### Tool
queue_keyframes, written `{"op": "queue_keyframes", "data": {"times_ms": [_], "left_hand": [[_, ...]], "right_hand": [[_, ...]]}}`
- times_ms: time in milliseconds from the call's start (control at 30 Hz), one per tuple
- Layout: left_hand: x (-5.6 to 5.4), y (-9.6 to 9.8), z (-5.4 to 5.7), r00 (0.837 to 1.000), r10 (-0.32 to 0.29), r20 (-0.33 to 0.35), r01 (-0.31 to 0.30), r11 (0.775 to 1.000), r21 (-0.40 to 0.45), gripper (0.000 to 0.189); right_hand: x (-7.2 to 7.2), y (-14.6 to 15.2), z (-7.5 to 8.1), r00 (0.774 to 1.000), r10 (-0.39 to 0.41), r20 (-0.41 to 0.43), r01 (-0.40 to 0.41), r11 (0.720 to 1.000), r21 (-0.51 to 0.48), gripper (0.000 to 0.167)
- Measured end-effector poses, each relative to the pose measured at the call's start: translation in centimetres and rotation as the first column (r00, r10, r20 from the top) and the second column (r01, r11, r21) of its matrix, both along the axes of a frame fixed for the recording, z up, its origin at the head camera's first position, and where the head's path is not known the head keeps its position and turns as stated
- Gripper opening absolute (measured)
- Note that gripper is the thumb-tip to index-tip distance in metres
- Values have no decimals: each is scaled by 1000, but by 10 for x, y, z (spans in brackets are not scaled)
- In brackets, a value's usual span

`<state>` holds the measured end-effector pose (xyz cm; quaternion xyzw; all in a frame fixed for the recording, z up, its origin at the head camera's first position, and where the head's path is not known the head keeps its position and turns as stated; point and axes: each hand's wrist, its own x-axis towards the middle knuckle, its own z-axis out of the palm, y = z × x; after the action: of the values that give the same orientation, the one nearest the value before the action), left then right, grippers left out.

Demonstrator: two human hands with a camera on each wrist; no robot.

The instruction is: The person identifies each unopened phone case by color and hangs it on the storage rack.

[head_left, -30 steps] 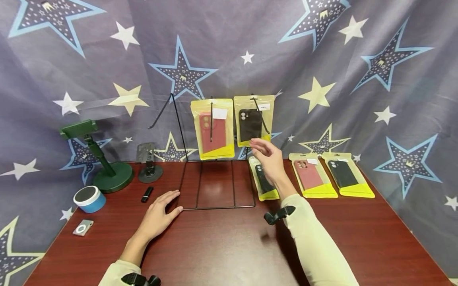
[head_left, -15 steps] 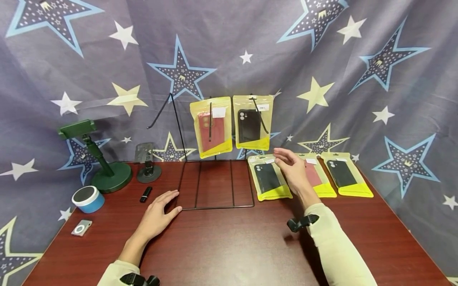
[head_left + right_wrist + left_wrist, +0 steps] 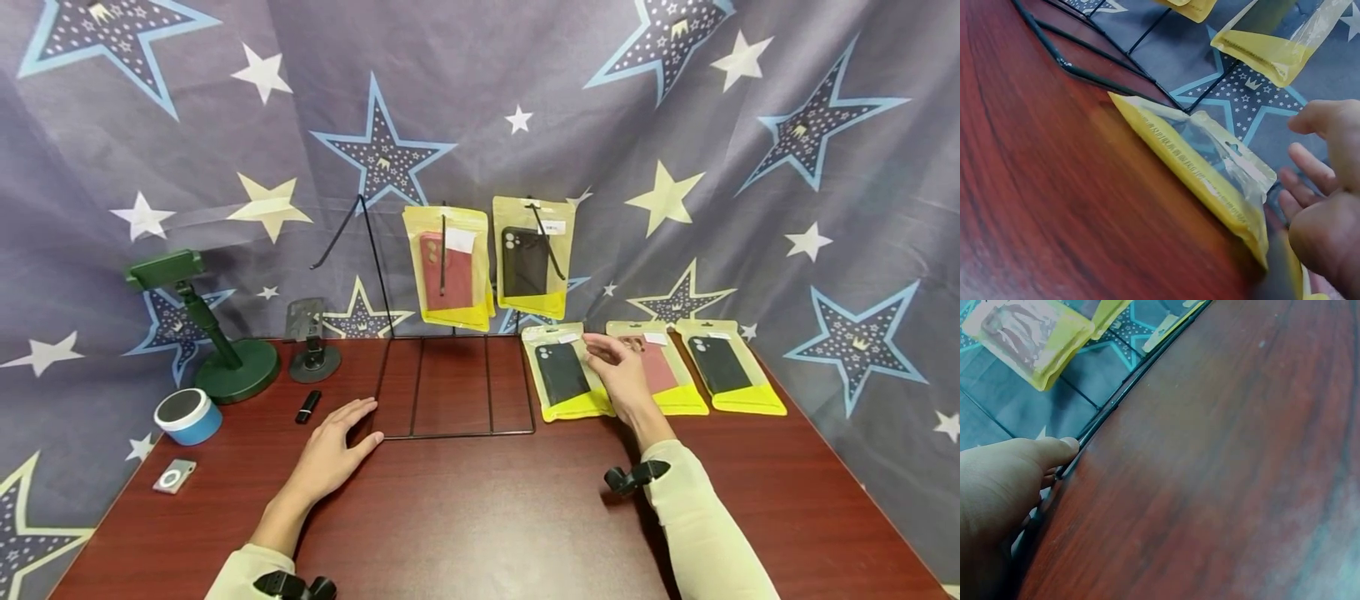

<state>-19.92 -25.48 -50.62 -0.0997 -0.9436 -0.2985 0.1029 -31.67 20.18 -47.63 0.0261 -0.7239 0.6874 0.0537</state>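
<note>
My left hand (image 3: 333, 454) rests at the front left corner of a black wire display rack (image 3: 474, 435), thumb against its base wire (image 3: 1094, 425). From the rack's hooks hang a pouch with a pink phone case (image 3: 447, 275) and one with a black phone case (image 3: 525, 262). My right hand (image 3: 622, 375) is over the table, fingers bent and thumb apart, at the right edge of a pouched black phone case (image 3: 562, 372). In the right wrist view nothing is between the fingers of the right hand (image 3: 1329, 181), beside the yellow-bottomed pouch (image 3: 1191, 169).
A pouched pink phone case (image 3: 651, 367), partly behind my right hand, and a pouched black one (image 3: 720, 364) lie farther right. At left stand a green phone stand (image 3: 236, 375), a small dark stand (image 3: 313, 364), a blue-white round speaker (image 3: 187, 421), a black USB stick (image 3: 308, 407) and a small music player (image 3: 174, 477).
My right hand has moved away from the hanging black phone case, right and down to the pouches on the table. The hanging pouches have swung slightly. My left hand has stayed put.
</note>
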Motion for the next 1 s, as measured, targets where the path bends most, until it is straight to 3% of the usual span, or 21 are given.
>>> {"op": "queue_keyframes", "data": {"times_ms": [233, 467, 800, 1000], "left_hand": [[0, 2, 0, 1000, -4, -10, 4, 1000, 2, 58], [0, 0, 0, 1000, 3, 3, -3, 1000, 2, 59], [2, -1, 0, 1000, 7, 3, -7, 1000, 2, 58], [2, -1, 1, 1000, 5, 7, -5, 1000, 0, 59]], "right_hand": [[0, 0, -9, 999, -6, 42, 3, 997, 71, 44], [-2, 0, -10, 995, 44, 89, -59, 983, 176, 50], [-8, -4, -8, 991, 112, 67, -130, 909, 396, 53], [-11, -7, -7, 993, 90, 79, -118, 859, 498, 49]]}}
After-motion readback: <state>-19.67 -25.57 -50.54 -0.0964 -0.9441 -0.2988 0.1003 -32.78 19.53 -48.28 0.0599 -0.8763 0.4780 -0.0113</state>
